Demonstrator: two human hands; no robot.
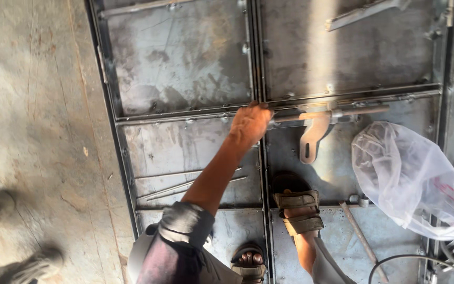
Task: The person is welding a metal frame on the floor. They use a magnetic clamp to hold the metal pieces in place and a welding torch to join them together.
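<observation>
A grey steel door panel [185, 58] with welded frame bars lies flat on the floor, and I stand on it in sandals [298, 210]. My left hand [249, 125] reaches forward to the panel's middle, where the cross bar meets the centre bar. Its fingers are closed on the left end of a sliding bolt rod [353, 111]. The rod runs to the right along the cross bar, with a flat slotted latch plate [311, 139] hanging from it. My right hand is out of view.
A crumpled clear plastic bag [405, 179] lies on the panel at the right. Near it are a loose metal rod [361, 236] and a black cable [395, 260]. A metal strip [363, 10] lies at the top right. Another person's blurred feet [22, 247] stand on the concrete at the lower left.
</observation>
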